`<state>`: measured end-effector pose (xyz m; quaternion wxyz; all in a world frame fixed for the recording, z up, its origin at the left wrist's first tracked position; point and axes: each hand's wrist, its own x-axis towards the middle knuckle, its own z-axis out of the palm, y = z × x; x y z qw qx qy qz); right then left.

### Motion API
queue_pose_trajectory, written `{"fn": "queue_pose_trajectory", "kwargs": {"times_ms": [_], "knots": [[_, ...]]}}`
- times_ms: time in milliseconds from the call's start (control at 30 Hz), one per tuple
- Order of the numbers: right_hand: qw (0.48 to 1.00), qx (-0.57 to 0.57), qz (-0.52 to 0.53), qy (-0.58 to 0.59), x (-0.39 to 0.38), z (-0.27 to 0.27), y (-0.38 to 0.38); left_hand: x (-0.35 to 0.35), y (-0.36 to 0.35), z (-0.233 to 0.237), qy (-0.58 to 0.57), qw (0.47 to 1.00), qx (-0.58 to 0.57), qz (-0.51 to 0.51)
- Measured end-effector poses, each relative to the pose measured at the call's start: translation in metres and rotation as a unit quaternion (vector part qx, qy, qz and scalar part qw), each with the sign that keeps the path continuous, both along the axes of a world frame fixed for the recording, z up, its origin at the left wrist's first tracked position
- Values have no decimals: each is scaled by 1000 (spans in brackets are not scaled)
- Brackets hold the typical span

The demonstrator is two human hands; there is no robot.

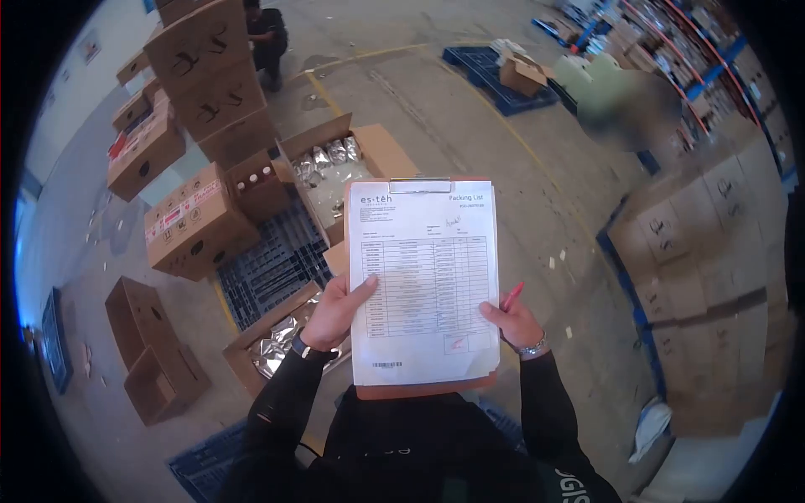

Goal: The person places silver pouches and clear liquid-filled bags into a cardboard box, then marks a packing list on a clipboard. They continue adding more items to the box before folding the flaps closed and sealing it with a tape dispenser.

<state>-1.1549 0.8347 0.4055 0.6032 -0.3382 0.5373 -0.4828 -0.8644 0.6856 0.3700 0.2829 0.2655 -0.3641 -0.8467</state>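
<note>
A clipboard [426,391] with a metal clip at its top carries a printed packing list [423,352] in front of my body. My left hand [337,308] grips its left edge, the thumb lying on the paper over the table's rows. On the opposite edge my right hand [513,323] holds the board, thumb on the sheet. A red pen [512,295] sticks up from the fingers of that same hand. The fingers behind the board are hidden. Small red and dark pen marks show on the sheet.
Open cartons [323,134] with silver foil packs stand to the left around a blue pallet [272,268]. Tall stacked boxes [205,75] rise behind, near a crouching person [267,42]. Wrapped cartons [713,277] line the right. Another blue pallet [495,80] lies farther off.
</note>
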Motion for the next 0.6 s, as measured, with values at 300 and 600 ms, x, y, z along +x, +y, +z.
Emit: {"fn": "queue_pose_trajectory", "kwargs": {"times_ms": [300, 600], "knots": [[980, -48, 173, 87, -116, -4, -77, -62, 31, 2, -6, 979, -84, 184], [975, -106, 136, 139, -227, -12, -133, -129, 85, 3, -30, 930, -122, 345]]}}
